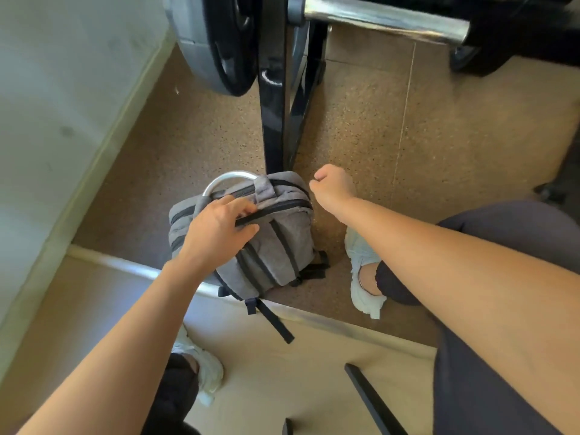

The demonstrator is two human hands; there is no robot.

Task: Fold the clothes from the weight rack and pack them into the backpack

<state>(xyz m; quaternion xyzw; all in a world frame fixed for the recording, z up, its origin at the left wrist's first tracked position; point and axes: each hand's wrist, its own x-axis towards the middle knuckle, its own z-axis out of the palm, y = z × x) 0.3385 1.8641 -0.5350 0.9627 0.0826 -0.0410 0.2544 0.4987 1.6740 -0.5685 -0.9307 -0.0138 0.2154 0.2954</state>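
At the foot of the black weight rack upright (pixel 272 120), a grey backpack (pixel 279 246) with black zips and straps stands on the speckled brown floor (pixel 392 127), touching the base of the post. A curved silver bar (pixel 226 180) arcs just behind the top of the backpack. The left hand (pixel 216 233) rests on the backpack's upper edge, thumb and fingers pinched on a black zip strip (pixel 270 213) that runs across the top. The right hand (pixel 334 186) hovers just to the right of the backpack, apart from it, curled into a loose fist with nothing visible inside it. A loose black strap (pixel 276 321) trails from the bottom of the backpack onto a pale raised platform (pixel 282 372), whose metal edge (pixel 141 271) crosses just below the bag. A white sneaker (pixel 365 271) stands on the floor right of the backpack, and another (pixel 204 368) sits on the platform below it. Above the backpack, a grey and black weight plate (pixel 216 48) hangs left of the upright, and a chrome barbell sleeve (pixel 386 17) juts to the right.
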